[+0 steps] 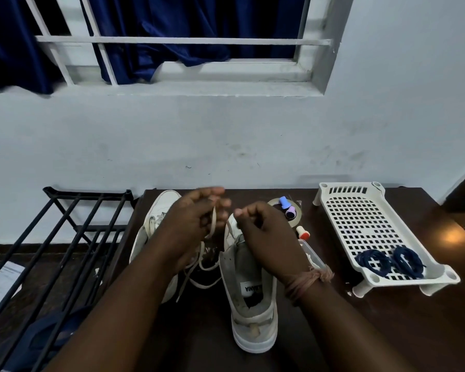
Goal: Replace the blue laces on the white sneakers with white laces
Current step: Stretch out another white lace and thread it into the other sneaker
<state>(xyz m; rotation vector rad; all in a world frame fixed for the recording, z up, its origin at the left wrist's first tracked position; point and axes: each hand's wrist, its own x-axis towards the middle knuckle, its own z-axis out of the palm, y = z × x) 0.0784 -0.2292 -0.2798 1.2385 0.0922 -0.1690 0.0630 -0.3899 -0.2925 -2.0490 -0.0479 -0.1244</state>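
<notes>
Sneaker (253,304) insole label's mirrored print is partly hidden

Bare table (387,326) lay open right of the right grip (263,237); beyond it a tape roll (293,210), bottles (287,208) and a rack (373,229) crowded the way.
</notes>
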